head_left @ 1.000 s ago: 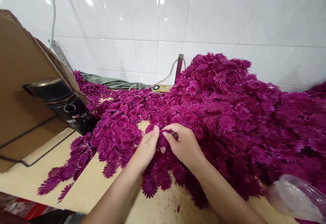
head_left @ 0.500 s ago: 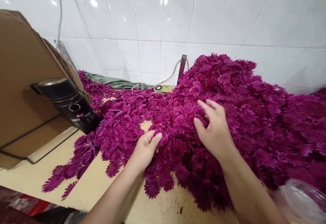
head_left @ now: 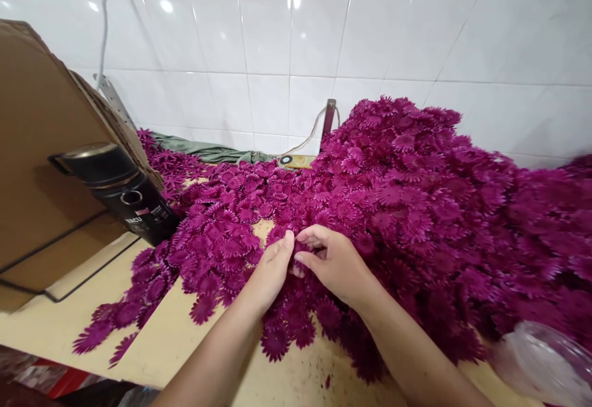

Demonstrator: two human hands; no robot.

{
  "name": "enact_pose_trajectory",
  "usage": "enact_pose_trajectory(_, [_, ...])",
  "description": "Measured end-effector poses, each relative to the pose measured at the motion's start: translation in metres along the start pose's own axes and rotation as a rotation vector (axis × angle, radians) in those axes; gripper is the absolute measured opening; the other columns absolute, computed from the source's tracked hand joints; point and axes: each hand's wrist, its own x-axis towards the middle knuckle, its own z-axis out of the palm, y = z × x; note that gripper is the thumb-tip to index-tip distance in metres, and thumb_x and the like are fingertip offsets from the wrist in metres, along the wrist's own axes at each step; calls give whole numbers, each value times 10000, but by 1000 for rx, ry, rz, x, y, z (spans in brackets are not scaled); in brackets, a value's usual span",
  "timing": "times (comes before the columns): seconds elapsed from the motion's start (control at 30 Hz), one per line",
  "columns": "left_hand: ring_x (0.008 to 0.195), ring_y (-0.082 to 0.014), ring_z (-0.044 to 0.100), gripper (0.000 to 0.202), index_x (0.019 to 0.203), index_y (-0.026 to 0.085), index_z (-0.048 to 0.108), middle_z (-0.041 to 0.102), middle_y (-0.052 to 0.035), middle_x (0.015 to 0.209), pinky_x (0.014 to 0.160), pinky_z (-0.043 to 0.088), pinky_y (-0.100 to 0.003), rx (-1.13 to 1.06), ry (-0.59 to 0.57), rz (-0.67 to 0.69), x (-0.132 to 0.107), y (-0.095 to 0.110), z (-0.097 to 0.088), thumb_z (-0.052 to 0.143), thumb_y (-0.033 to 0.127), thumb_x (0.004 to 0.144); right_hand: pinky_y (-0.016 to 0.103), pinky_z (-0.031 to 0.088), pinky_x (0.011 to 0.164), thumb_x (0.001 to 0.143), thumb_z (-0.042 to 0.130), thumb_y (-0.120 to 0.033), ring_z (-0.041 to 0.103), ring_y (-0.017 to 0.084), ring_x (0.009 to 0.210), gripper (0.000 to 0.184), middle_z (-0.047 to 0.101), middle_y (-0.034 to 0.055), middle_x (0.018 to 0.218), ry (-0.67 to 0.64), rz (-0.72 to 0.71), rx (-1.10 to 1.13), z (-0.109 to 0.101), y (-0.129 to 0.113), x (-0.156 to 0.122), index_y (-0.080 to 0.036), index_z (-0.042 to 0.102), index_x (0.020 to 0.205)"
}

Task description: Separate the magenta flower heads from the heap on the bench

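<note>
Magenta flower heads with fringed petals lie in a large heap (head_left: pixel 393 191) over the table. My left hand (head_left: pixel 272 271) is closed at the near edge of the heap, thumb pressed against the fingers, holding a magenta flower (head_left: pixel 303 249). Curled round that same flower from the other side is my right hand (head_left: pixel 337 265), its thumb and forefinger bent toward the left fingertips. The two hands nearly meet. My fingers partly hide the flower, and whether it is one piece or several stacked I cannot tell.
At the left a black vacuum bottle (head_left: pixel 124 188) leans near a cardboard box (head_left: pixel 41 129) and a thin black wire frame (head_left: pixel 92 265). A clear plastic container (head_left: pixel 541 361) stands at the lower right. Green cloth (head_left: pixel 203 147) lies along the tiled wall (head_left: pixel 268 31).
My right hand has come left and down from over the heap to my left hand, and its fingers have closed in on the flower. The left hand has barely moved.
</note>
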Motion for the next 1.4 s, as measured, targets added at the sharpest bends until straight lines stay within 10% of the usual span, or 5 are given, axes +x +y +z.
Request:
enact_pose_trajectory(0.3, [617, -126, 470, 249, 681, 169, 507, 497, 14, 625, 620, 396, -240, 152, 7, 162, -11, 8, 0, 467, 390, 789, 262, 423, 575, 789, 427, -210, 565, 150, 585, 160, 617, 14, 632, 385, -151, -423, 5, -9, 6, -203, 557, 696])
enact_pose_trajectory(0.5, [678, -146, 527, 264, 734, 157, 579, 604, -16, 706, 682, 419, -259, 13, -47, 40, -26, 6, -10, 553, 419, 724, 350, 475, 675, 747, 440, -176, 592, 188, 673, 194, 630, 67, 755, 786, -208, -411, -56, -5, 20, -163, 593, 865])
enact_pose_trajectory(0.67, [778, -170, 564, 292, 840, 163, 615, 652, -37, 798, 759, 423, -281, -72, 4, -10, -24, 5, -12, 609, 410, 684, 482, 358, 922, 687, 439, -90, 484, 270, 1061, 326, 592, 116, 1080, 604, -378, -742, -61, -8, 3, -173, 647, 924])
enact_pose_trajectory(0.93, [684, -152, 559, 288, 735, 153, 622, 635, -23, 709, 654, 435, -257, -211, 104, -63, -23, 4, -7, 618, 431, 660, 395, 449, 836, 758, 514, -194, 575, 203, 904, 224, 637, 71, 948, 169, -311, -486, -6, -15, -22, -202, 600, 964])
enact_pose_trajectory(1.4, [548, -96, 506, 198, 695, 146, 565, 571, 30, 573, 590, 408, -215, -141, 121, 54, -10, -4, -8, 630, 331, 666, 350, 485, 759, 757, 516, -199, 565, 163, 811, 295, 579, 76, 957, 143, -169, -273, 2, -5, -24, -172, 522, 1051])
